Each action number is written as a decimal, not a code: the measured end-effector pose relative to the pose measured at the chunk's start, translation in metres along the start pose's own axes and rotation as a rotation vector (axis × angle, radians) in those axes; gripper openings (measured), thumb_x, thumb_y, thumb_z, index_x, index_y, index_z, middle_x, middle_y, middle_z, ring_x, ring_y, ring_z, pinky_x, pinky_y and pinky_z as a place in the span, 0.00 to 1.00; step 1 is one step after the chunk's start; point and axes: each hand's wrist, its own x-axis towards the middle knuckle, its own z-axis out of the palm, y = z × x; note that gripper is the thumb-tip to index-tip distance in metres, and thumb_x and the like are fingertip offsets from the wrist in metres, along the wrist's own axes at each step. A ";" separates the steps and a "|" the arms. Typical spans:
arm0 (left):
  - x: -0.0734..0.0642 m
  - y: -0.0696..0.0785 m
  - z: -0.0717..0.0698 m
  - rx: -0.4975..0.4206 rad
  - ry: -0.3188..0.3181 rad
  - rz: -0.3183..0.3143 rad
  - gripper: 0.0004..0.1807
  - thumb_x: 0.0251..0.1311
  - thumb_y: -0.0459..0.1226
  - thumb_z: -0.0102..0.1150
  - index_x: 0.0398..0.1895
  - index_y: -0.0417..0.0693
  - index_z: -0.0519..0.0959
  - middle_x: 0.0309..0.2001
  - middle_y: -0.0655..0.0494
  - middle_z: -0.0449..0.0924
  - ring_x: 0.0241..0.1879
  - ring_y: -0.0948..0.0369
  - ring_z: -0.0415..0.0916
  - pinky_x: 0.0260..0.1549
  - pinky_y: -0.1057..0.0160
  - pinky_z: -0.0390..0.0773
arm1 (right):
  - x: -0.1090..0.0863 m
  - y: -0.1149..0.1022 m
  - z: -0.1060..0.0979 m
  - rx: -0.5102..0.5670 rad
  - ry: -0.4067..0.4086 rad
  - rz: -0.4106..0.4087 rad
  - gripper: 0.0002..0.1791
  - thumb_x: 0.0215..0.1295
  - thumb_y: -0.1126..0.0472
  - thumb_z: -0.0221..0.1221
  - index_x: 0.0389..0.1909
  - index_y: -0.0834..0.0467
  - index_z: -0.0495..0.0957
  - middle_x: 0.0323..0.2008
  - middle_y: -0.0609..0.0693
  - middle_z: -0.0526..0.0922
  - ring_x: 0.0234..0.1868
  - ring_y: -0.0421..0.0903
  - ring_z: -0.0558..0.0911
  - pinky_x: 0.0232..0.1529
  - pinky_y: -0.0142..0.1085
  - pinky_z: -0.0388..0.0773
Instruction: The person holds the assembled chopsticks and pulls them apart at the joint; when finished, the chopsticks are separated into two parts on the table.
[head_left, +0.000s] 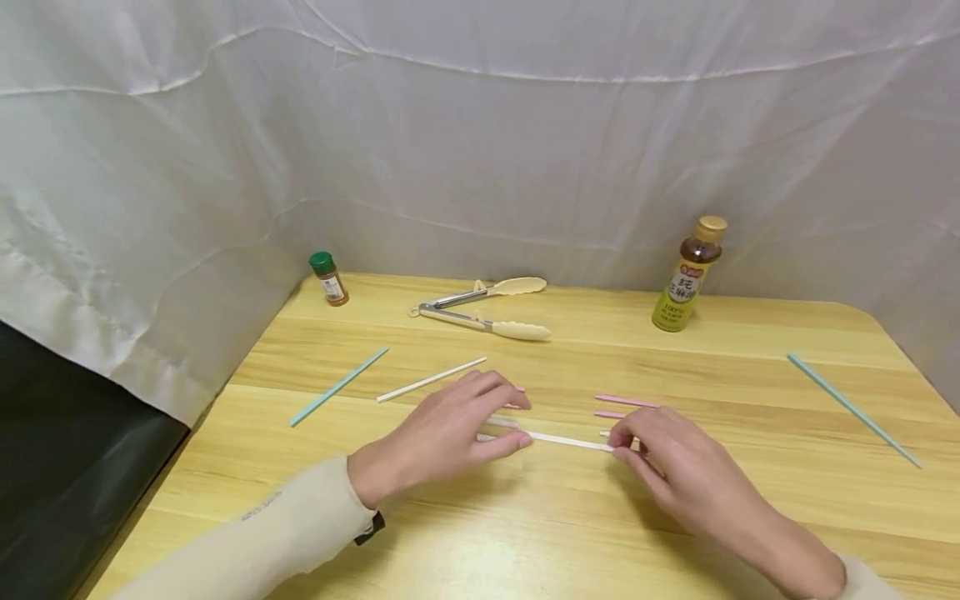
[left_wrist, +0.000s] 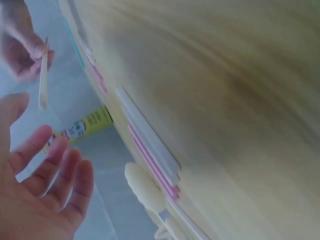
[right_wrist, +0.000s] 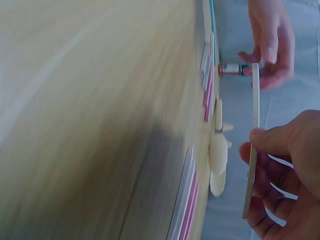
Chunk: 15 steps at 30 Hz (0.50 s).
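My right hand (head_left: 678, 467) pinches a slim white chopstick (head_left: 570, 442) between thumb and fingers, holding it above the table. In the right wrist view the chopstick (right_wrist: 256, 95) is white toward its far end and more cream-coloured near the fingers. By its other end is my left hand (head_left: 450, 421); the left wrist view shows that hand (left_wrist: 45, 185) with fingers spread and the chopstick's tip beyond them. Beneath and behind the hands lie two groups of pink and white sticks, the left group (left_wrist: 150, 135) partly covered by my left hand in the head view, the right group's pink sticks (head_left: 626, 401) beside my right hand.
Another white stick (head_left: 431, 380) and a blue stick (head_left: 339, 387) lie at the left, a second blue stick (head_left: 855, 411) at the right. Toward the back are spread tongs (head_left: 480, 310), a green-capped spice jar (head_left: 330, 281) and a sesame oil bottle (head_left: 682, 283). Fabric curtains (head_left: 525, 158) surround the table.
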 end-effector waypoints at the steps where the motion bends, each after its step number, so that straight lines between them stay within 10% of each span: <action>1: 0.000 0.002 0.001 -0.008 -0.007 0.010 0.20 0.77 0.55 0.64 0.62 0.56 0.83 0.62 0.61 0.84 0.66 0.60 0.80 0.65 0.55 0.82 | 0.001 -0.004 0.001 0.002 0.000 -0.007 0.16 0.60 0.65 0.77 0.41 0.44 0.82 0.41 0.35 0.85 0.39 0.34 0.80 0.40 0.34 0.83; 15: 0.001 0.019 0.011 -0.209 -0.053 0.020 0.09 0.83 0.46 0.58 0.50 0.57 0.85 0.42 0.68 0.83 0.37 0.72 0.73 0.36 0.75 0.74 | 0.007 -0.031 0.008 0.159 0.029 0.017 0.16 0.66 0.66 0.74 0.43 0.43 0.81 0.42 0.30 0.84 0.40 0.31 0.79 0.41 0.29 0.81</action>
